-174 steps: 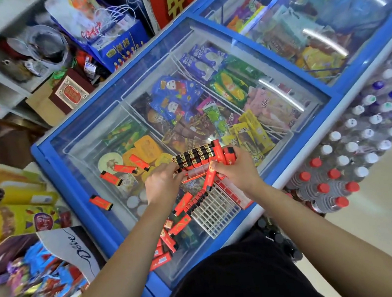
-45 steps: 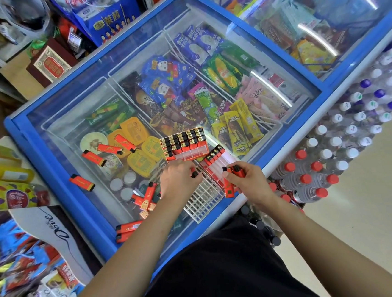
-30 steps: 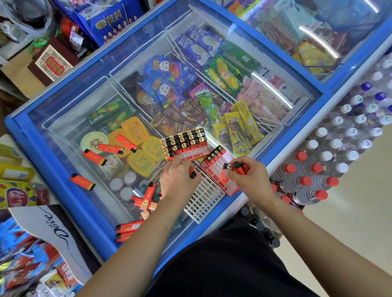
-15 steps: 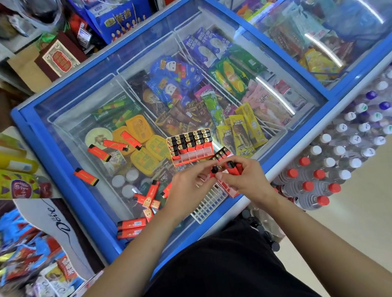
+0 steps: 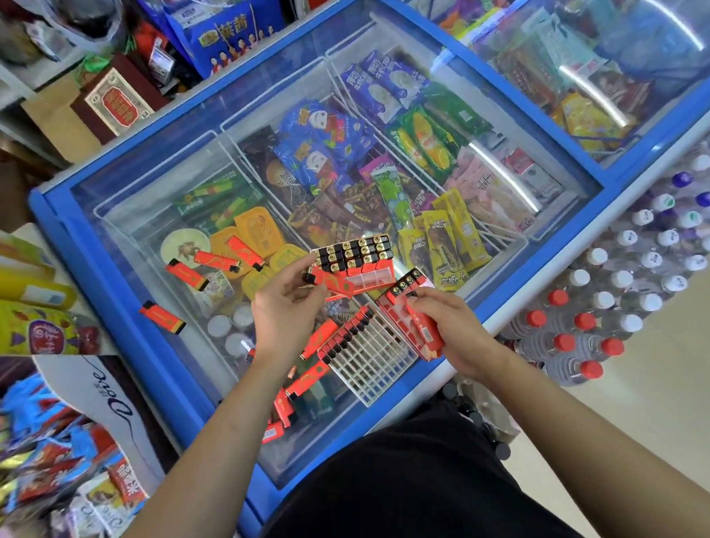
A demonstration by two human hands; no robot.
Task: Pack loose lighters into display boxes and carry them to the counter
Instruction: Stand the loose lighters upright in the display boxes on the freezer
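Above the white plastic grid tray (image 5: 370,356): left hand (image 5: 285,310) pinches one red lighter (image 5: 332,283), long axis pointing right toward the right hand (image 5: 449,324), which clamps a red display box (image 5: 410,320).

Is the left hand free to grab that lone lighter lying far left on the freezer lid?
Probably not right away: the left hand already pinches a lighter. The lone lighter lies uncovered on the glass lid, nothing blocking it.

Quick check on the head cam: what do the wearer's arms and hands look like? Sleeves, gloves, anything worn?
Both forearms are bare up to the frame edge, no sleeves showing. The left hand and right hand have no gloves; no watch, bracelet or ring is visible. The only clothing in view is a black garment on the torso.
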